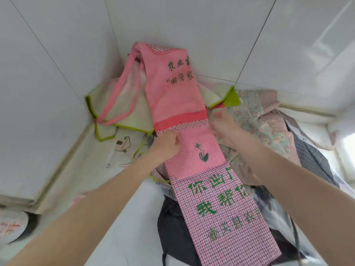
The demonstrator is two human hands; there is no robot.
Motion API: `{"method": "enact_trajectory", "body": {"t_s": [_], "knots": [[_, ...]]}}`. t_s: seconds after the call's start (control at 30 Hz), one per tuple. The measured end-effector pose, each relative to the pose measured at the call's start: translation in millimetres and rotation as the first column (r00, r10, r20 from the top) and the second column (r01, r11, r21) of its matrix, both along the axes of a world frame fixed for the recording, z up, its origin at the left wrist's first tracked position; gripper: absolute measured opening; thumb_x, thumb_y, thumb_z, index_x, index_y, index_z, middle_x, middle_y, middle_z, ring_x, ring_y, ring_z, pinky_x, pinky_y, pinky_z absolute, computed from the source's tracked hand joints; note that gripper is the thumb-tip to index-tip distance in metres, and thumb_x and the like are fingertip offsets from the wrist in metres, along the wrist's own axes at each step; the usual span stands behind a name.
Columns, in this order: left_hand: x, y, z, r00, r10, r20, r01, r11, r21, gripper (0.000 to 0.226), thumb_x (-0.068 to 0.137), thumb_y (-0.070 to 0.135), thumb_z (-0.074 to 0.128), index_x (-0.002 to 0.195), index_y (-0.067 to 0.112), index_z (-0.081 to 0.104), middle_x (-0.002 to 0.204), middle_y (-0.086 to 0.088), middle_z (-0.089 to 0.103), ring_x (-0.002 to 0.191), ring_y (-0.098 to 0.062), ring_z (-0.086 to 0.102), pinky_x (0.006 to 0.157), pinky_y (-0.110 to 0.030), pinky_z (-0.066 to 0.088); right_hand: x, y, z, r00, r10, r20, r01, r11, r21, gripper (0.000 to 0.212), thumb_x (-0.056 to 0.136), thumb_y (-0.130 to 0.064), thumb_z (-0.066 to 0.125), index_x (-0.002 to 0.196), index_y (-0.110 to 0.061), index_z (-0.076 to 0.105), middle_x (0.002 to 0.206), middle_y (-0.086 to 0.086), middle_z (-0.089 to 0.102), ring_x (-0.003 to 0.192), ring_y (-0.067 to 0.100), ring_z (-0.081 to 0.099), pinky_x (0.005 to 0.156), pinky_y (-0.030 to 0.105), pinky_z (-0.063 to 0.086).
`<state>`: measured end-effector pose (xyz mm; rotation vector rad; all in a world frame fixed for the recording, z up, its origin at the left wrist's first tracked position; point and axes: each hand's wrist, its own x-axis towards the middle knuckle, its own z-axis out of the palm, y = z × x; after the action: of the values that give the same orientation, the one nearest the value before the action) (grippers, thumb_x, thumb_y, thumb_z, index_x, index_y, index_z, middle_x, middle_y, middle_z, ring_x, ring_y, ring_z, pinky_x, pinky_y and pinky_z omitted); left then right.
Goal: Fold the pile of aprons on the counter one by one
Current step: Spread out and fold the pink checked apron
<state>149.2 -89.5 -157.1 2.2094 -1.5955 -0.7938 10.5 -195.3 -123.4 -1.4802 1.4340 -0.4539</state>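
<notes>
Head view. The pink apron [178, 104] lies as a long narrow strip, already doubled lengthwise, on top of the pile of aprons [269, 131] on the table [123, 227]. The strip runs from beyond both hands, where its bib leans against the tiled wall [57, 45], back between the forearms toward the person. The left hand [167, 145] grips the strip's left edge just below the checked band, fingers curled onto the cloth. The right hand [222, 125] sits at the right edge at the same band; it is blurred, and whether it pinches the cloth or only touches it cannot be determined. The hands are apart, one on each side of the strip.

Handling, as a judgement: the cloth is thin, light and limp. It will sag and slide on the loose layers beneath, so it should be held at both long edges at the intended fold line. The neck strap [123, 89], lying beyond the left hand, is loose and may trail out of a fold.

Markings: green Chinese characters are printed on the bib beyond the hands; "农业生" is legible, the line below only partly. Larger green characters on the checked panel near the person include "你" and "我帮"; the rest is cut off or blurred. A small green flower motif [201, 154] sits between the hands.
</notes>
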Motion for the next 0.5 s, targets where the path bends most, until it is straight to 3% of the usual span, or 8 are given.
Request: {"method": "enact_trajectory", "body": {"t_s": [0.07, 0.17, 0.23, 0.37, 0.43, 0.5], "knots": [[-16.3, 21.0, -23.0, 0.998, 0.008, -0.063, -0.003, 0.996, 0.092, 0.002, 0.092, 0.009, 0.046, 0.092, 0.010, 0.047, 0.097, -0.010, 0.058, 0.091, -0.026, 0.058, 0.078, -0.035, 0.045, -27.8, 14.8, -10.1, 0.949, 0.136, -0.284, -0.144, 0.990, -0.007, 0.016, 0.085, 0.001, 0.047, 0.077, -0.001, 0.061, 0.072, 0.017, 0.058, 0.062, 0.021, 0.052, 0.053, 0.029, 0.043], [-30.4, 40.0, -41.8, 0.998, 0.023, -0.056, -0.018, 0.996, 0.093, 0.005, 0.094, 0.013, 0.045, 0.090, 0.011, 0.043, 0.087, -0.005, 0.053, 0.080, -0.021, 0.052, 0.068, -0.031, 0.040, -65.8, 39.6, -27.7, 0.820, 0.313, -0.478, -0.322, 0.944, 0.067, 0.024, 0.089, 0.004, 0.045, 0.106, 0.013, 0.059, 0.106, 0.034, 0.061, 0.087, 0.040, 0.061, 0.075, 0.043, 0.052], [-34.4, 46.0, -45.3, 0.998, 0.039, -0.054, -0.036, 0.997, 0.068, 0.007, 0.094, 0.015, 0.046, 0.089, 0.012, 0.044, 0.083, -0.001, 0.051, 0.079, -0.019, 0.049, 0.068, -0.029, 0.037, -79.5, 52.4, -36.9, 0.802, 0.323, -0.502, -0.327, 0.941, 0.084, 0.026, 0.090, 0.000, 0.048, 0.114, 0.007, 0.056, 0.110, 0.030, 0.059, 0.101, 0.041, 0.057, 0.087, 0.049, 0.048], [-39.6, 62.7, -44.5, 0.997, 0.070, -0.032, -0.068, 0.997, 0.043, 0.013, 0.096, 0.020, 0.048, 0.087, 0.013, 0.043, 0.071, 0.007, 0.044, 0.076, -0.017, 0.049, 0.066, -0.027, 0.036, -95.4, 72.3, -49.9, 0.779, 0.336, -0.530, -0.409, 0.912, -0.022, 0.038, 0.092, -0.010, 0.051, 0.128, -0.006, 0.043, 0.125, 0.012, 0.041, 0.113, 0.027, 0.046, 0.096, 0.038, 0.040], [-42.3, 78.3, -44.0, 0.995, 0.085, -0.046, -0.081, 0.994, 0.070, 0.018, 0.097, 0.024, 0.047, 0.081, 0.015, 0.043, 0.067, 0.007, 0.049, 0.065, -0.016, 0.053, 0.060, -0.026, 0.040, -102.6, 83.0, -52.1, 0.806, 0.316, -0.501, -0.386, 0.922, -0.039, 0.043, 0.092, -0.011, 0.053, 0.132, -0.007, 0.038, 0.131, 0.012, 0.037, 0.115, 0.027, 0.046, 0.097, 0.037, 0.035], [-48.2, 95.7, -43.6, 0.978, 0.142, -0.155, -0.126, 0.986, 0.110, 0.022, 0.098, 0.025, 0.045, 0.077, 0.018, 0.043, 0.063, 0.003, 0.057, 0.051, -0.011, 0.058, 0.053, -0.023, 0.048, -112.3, 90.7, -55.4, 0.865, 0.263, -0.427, -0.314, 0.948, -0.050, 0.049, 0.090, -0.011, 0.056, 0.134, -0.005, 0.035, 0.133, 0.014, 0.039, 0.116, 0.028, 0.047, 0.097, 0.038, 0.036]]}}
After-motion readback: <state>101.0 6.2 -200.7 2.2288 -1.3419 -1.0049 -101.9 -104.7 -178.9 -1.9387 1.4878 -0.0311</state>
